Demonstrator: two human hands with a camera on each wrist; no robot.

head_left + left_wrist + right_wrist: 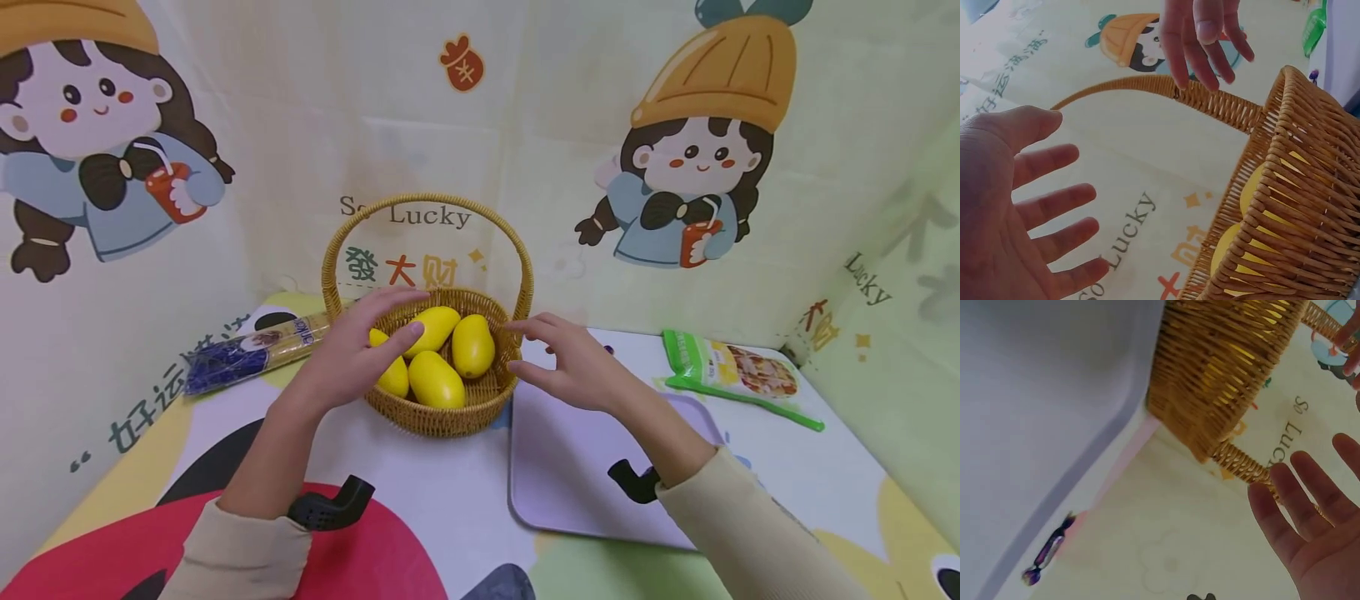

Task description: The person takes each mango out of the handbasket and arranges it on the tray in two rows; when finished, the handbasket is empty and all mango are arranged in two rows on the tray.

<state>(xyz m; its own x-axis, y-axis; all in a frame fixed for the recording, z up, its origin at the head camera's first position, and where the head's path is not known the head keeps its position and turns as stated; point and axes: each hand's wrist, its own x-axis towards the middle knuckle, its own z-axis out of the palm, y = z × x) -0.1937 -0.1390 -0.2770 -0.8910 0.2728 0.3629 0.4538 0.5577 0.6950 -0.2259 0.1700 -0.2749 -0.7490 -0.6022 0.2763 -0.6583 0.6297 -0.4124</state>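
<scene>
A brown wicker basket point(442, 423) with a tall arched handle point(429, 198) stands upright on the table. Several yellow mangoes point(437, 380) lie inside it. My left hand point(356, 354) hovers at the basket's left side, fingers spread and holding nothing; in the left wrist view the hand point(1029, 206) is apart from the wicker. On the opposite side is my right hand point(573, 362), fingers extended towards the rim by the handle's right foot. In the right wrist view its fingers point(1300, 500) overlap the handle, and I cannot tell whether they touch it.
A pale purple tray point(577, 475) lies right of the basket, under my right forearm. Behind the tray is a small purple wrapped candy point(1049, 550). A green food packet point(738, 367) lies at the far right, a long blue-ended packet point(255, 350) at the left. A printed cloth wall point(540, 167) stands behind.
</scene>
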